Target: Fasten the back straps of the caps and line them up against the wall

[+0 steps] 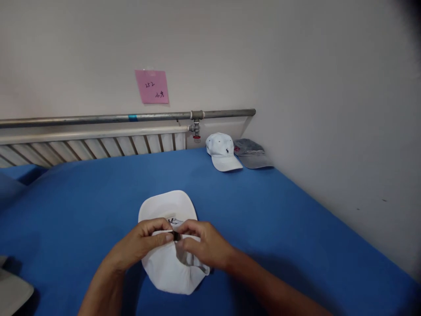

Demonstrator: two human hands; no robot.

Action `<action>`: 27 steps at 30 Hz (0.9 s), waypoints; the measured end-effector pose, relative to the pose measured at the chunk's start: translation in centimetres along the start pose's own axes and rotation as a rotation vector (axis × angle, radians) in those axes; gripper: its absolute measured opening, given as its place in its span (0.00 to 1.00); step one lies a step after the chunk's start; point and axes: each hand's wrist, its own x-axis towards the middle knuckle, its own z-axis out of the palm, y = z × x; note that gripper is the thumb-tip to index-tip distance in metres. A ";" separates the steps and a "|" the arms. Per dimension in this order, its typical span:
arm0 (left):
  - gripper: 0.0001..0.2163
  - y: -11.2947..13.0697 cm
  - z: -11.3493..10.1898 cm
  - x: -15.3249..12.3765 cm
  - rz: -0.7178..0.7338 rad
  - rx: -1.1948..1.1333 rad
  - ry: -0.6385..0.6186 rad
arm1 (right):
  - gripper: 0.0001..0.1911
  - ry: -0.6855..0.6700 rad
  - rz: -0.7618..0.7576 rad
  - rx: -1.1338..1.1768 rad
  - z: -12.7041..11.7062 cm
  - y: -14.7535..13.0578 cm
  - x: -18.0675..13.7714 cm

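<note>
A white baseball cap [167, 267] lies on the blue surface in front of me, its brim pointing away and its back opening towards me. My left hand [144, 241] pinches the cap's strap between thumb and fingers. From the other side, my right hand [204, 243] closes its thumb and fingers at the strap, close to a small dark buckle [176, 236]. The buckle sits between the two hands, partly covered by fingertips. Whether the strap runs through it, I cannot tell.
A white cap with a small dark logo [221, 151] and a grey cap [252, 153] sit side by side at the far corner. Part of a light cap-like item [11, 289] shows at the lower left. Behind the blue surface [98, 193] are a radiator [121, 145] and a metal pipe [98, 119].
</note>
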 end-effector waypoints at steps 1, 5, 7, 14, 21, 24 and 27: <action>0.14 0.0 0.0 0.0 0.017 0.014 -0.001 | 0.07 -0.019 0.075 0.108 -0.1 0.0 0.2; 0.11 -0.1 -0.4 0.1 0.148 0.119 0.040 | 0.08 -0.118 0.211 0.382 -0.6 0.7 0.9; 0.09 -0.2 -0.6 0.1 0.197 0.153 0.061 | 0.08 -0.120 0.182 0.447 -0.8 1.1 1.1; 0.08 0.1 -0.3 0.0 0.151 0.123 0.031 | 0.09 0.080 0.025 0.670 -0.8 0.9 0.9; 0.10 0.0 0.2 0.2 0.073 -0.011 0.084 | 0.11 -0.024 0.010 0.711 0.2 1.0 0.6; 0.11 -0.1 0.3 0.3 0.054 -0.040 0.095 | 0.11 -0.070 0.033 0.690 0.5 1.6 0.8; 0.12 0.1 0.2 0.2 0.032 -0.062 0.083 | 0.12 -0.081 0.046 0.651 0.4 1.8 0.9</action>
